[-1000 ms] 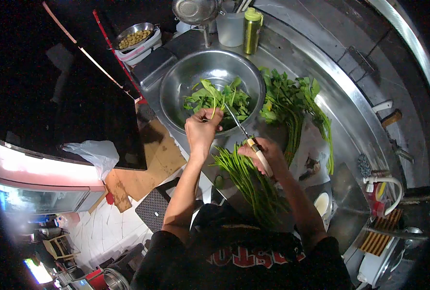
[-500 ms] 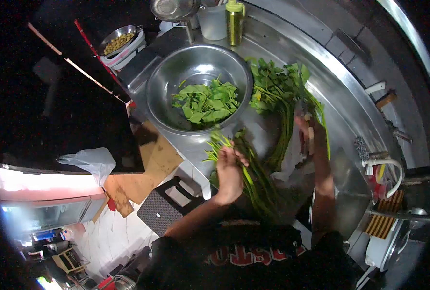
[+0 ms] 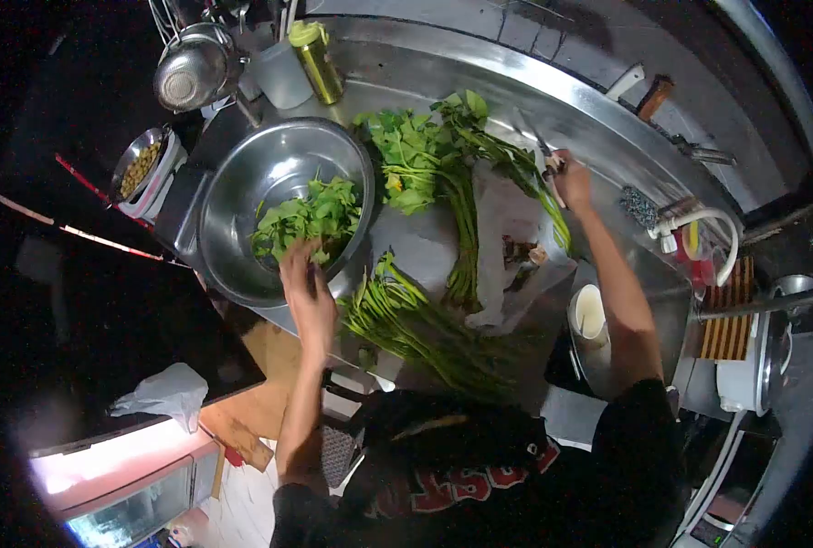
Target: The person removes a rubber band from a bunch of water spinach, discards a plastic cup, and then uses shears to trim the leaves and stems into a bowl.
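Note:
My left hand [image 3: 309,297] reaches over the near rim of the large steel bowl [image 3: 227,274], its fingers apart at the edge of the cut green leaves [image 3: 320,215] inside. My right hand [image 3: 573,185] is closed around a knife [image 3: 543,146], blade pointing away from me, beside leafy stems at the right. A bunch of leafy greens [image 3: 411,151] lies right of the bowl, stems toward me. Closer to my body is a pile of trimmed green stems [image 3: 397,320].
A clear plastic bag [image 3: 502,274] with brownish scraps lies on the steel counter. At right are a white cup [image 3: 589,315] and a bent white tap hose [image 3: 726,237]. A yellow-green bottle [image 3: 317,68], grey bucket [image 3: 280,78] and strainer [image 3: 192,73] stand behind the bowl.
My left hand has gone from the stems to the bowl, leaving stems on the pile. My right hand with the knife has moved away from my body. The view has shifted.

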Demonstrator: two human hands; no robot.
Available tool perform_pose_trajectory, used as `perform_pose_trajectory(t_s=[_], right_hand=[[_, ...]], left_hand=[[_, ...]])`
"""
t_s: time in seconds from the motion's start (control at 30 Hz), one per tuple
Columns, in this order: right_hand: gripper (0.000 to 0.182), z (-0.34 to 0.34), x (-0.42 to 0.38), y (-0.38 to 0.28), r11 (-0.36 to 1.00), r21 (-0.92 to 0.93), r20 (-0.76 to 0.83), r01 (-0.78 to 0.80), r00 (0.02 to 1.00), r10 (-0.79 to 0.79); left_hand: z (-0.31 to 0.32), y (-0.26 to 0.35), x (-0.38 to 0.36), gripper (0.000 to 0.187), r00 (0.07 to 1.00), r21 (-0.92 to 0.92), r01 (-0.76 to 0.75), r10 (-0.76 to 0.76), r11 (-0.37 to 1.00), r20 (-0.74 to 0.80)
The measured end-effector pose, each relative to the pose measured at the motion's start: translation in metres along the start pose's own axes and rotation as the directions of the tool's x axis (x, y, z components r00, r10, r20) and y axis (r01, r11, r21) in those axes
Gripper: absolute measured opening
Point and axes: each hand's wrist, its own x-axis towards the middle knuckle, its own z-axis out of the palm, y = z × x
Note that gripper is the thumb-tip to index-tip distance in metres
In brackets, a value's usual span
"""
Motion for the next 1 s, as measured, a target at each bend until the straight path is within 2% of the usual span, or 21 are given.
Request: perform_pose_trajectory(t_s=[0.07, 0.1, 0.13, 0.2, 0.23, 0.3, 0.33, 0.4, 0.43, 0.5, 0.53, 0.57, 0.6, 0.63, 0.67, 0.7, 0.73, 0.77, 0.83, 0.87, 1.0], right_hand=[[0.042, 0.021, 0.011, 0.013, 0.996, -0.06, 0.026, -0.067, 0.997, 0.069], [0.042, 0.031, 0.016, 0.018, 0.984, -0.122, 0.058, -0.128, 0.989, 0.136], [0.043, 0.038, 0.021, 0.019, 0.965, -0.163, 0.104, -0.206, 0.969, 0.224], [0.043, 0.058, 0.017, 0.031, 0.972, -0.179, 0.102, -0.151, 0.98, 0.171], [0.042, 0.066, 0.017, 0.038, 0.976, -0.199, 0.107, -0.095, 0.987, 0.118], [0.04, 0.067, 0.021, 0.044, 0.968, -0.239, 0.129, -0.072, 0.986, 0.105], [0.036, 0.059, 0.021, 0.035, 0.969, -0.21, 0.061, -0.127, 0.988, 0.143], [0.029, 0.043, 0.029, 0.023, 0.97, -0.148, -0.095, -0.193, 0.979, 0.181], [0.029, 0.036, 0.039, 0.024, 0.97, -0.15, -0.093, -0.189, 0.98, 0.177], [0.033, 0.021, 0.058, 0.03, 0.992, 0.128, -0.213, 0.007, 0.977, 0.021], [0.033, 0.008, 0.059, 0.02, 0.992, 0.127, -0.213, 0.007, 0.977, 0.02], [0.035, -0.007, 0.061, 0.009, 0.947, 0.313, -0.229, 0.067, 0.974, 0.007], [0.037, -0.024, 0.062, -0.008, 0.865, 0.485, -0.248, 0.128, 0.969, -0.004], [0.037, -0.04, 0.059, -0.027, 0.866, 0.482, -0.255, 0.134, 0.967, -0.008], [0.037, -0.054, 0.05, -0.049, 0.728, 0.683, -0.178, 0.064, 0.981, 0.081], [0.038, -0.069, 0.04, -0.075, 0.542, 0.84, -0.079, -0.012, 0.986, 0.145], [0.037, -0.09, 0.028, -0.104, 0.618, 0.779, -0.008, -0.108, 0.983, 0.183], [0.037, -0.095, 0.02, -0.119, 0.617, 0.78, -0.008, -0.1, 0.986, 0.169], [0.039, -0.099, 0.008, -0.139, 0.472, 0.868, 0.106, -0.157, 0.985, 0.133], [0.04, -0.097, 0.003, -0.145, 0.436, 0.883, 0.141, -0.172, 0.985, 0.103], [0.041, -0.092, -0.027, -0.163, 0.266, 0.947, 0.207, -0.181, 0.976, -0.072]], left_hand=[[0.017, -0.027, 0.048, 0.041, 0.994, 0.202, -0.009, -0.014, 0.979, 0.112], [0.03, -0.045, 0.06, 0.041, 0.994, 0.2, -0.017, -0.005, 0.98, 0.11], [0.046, -0.066, 0.069, 0.042, 0.962, 0.281, -0.216, 0.153, 0.935, 0.228], [0.061, -0.105, 0.084, 0.046, 0.775, 0.39, -0.606, 0.404, 0.693, 0.485], [0.063, -0.134, 0.095, 0.046, 0.776, 0.392, -0.608, 0.409, 0.691, 0.48], [0.061, -0.204, 0.118, 0.05, 0.797, 0.446, -0.548, 0.278, 0.708, 0.537], [0.054, -0.232, 0.13, 0.049, 0.885, 0.5, -0.359, 0.117, 0.788, 0.45], [0.019, -0.207, 0.15, 0.039, 0.831, 0.542, -0.258, -0.104, 0.8, 0.547], [0.008, -0.194, 0.153, 0.039, 0.832, 0.543, -0.254, -0.106, 0.801, 0.545], [-0.006, -0.178, 0.157, 0.033, 0.819, 0.554, -0.092, -0.254, 0.828, 0.515], [-0.01, -0.172, 0.155, 0.032, 0.873, 0.69, -0.236, -0.163, 0.684, 0.46], [-0.01, -0.166, 0.152, 0.032, 0.873, 0.689, -0.236, -0.162, 0.685, 0.459], [-0.012, -0.124, 0.147, 0.033, 0.925, 0.658, -0.105, -0.171, 0.746, 0.34], [-0.009, -0.092, 0.143, 0.035, 0.958, 0.601, 0.023, -0.189, 0.799, 0.214], [-0.003, -0.081, 0.144, 0.035, 0.962, 0.525, 0.037, -0.172, 0.851, 0.211], [0.004, -0.065, 0.138, 0.034, 0.99, 0.361, -0.102, 0.057, 0.927, 0.132], [0.016, -0.052, 0.137, 0.031, 0.994, 0.236, -0.09, 0.071, 0.968, 0.088], [0.02, -0.028, 0.134, 0.031, 0.983, 0.043, -0.16, 0.155, 0.986, 0.101], [0.029, 0.018, 0.124, 0.029, 0.986, -0.089, -0.083, 0.095, 0.993, 0.134], [0.04, 0.021, 0.122, 0.037, 0.979, -0.116, -0.16, 0.173, 0.98, 0.111], [0.043, 0.069, 0.11, 0.026, 0.986, -0.401, 0.021, 0.048, 0.916, 0.161]])
